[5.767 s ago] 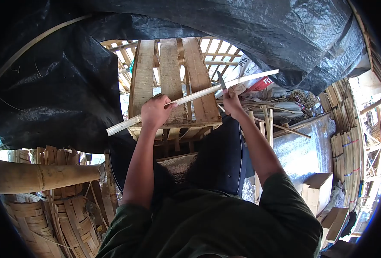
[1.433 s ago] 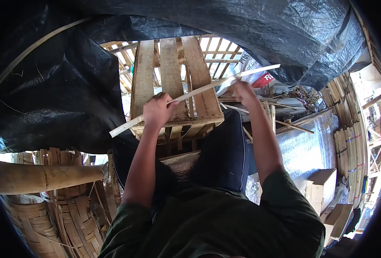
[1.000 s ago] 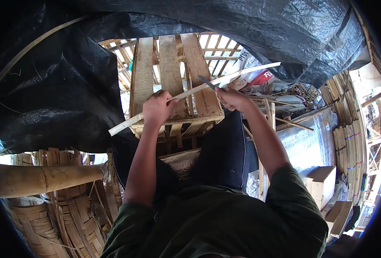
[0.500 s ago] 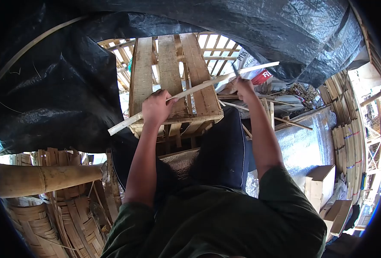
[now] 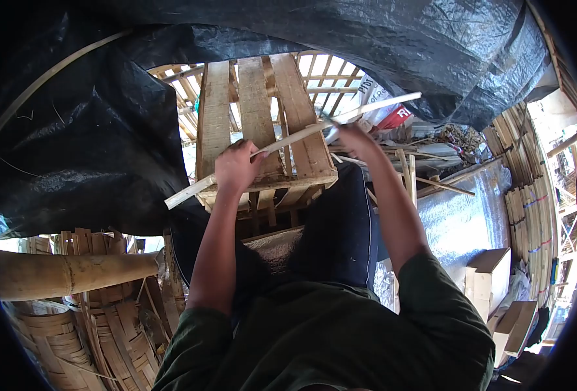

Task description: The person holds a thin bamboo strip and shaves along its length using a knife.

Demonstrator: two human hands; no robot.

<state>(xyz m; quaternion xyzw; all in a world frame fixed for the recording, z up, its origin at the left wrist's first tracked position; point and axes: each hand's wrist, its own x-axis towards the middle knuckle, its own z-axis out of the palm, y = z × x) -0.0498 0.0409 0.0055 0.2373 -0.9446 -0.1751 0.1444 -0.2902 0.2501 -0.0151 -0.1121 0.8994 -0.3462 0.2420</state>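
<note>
A long pale strip of bamboo or wood (image 5: 295, 137) slants across a slatted wooden stand (image 5: 256, 107), its lower left end past the stand's near corner and its far end up to the right. Wrapped round the strip over the stand's near left part is my left hand (image 5: 236, 166). My right hand (image 5: 357, 139), smeared by motion, is closed on a knife. The dark blade (image 5: 331, 121) is blurred and lies at the strip, right of the stand's middle.
Black plastic sheeting (image 5: 86, 130) hangs at the left and overhead. A thick bamboo pole (image 5: 73, 272) juts in at the left above woven baskets (image 5: 54, 332). To the right are a printed sack (image 5: 393, 117), loose sticks (image 5: 445, 187), a silvery sheet (image 5: 464, 221), cardboard boxes (image 5: 489, 280) and bundled slats (image 5: 533, 221).
Over the last seconds my right hand and the knife have moved back and forth along the strip. Since half a second ago they have shifted left. My left hand has stayed on the strip.
</note>
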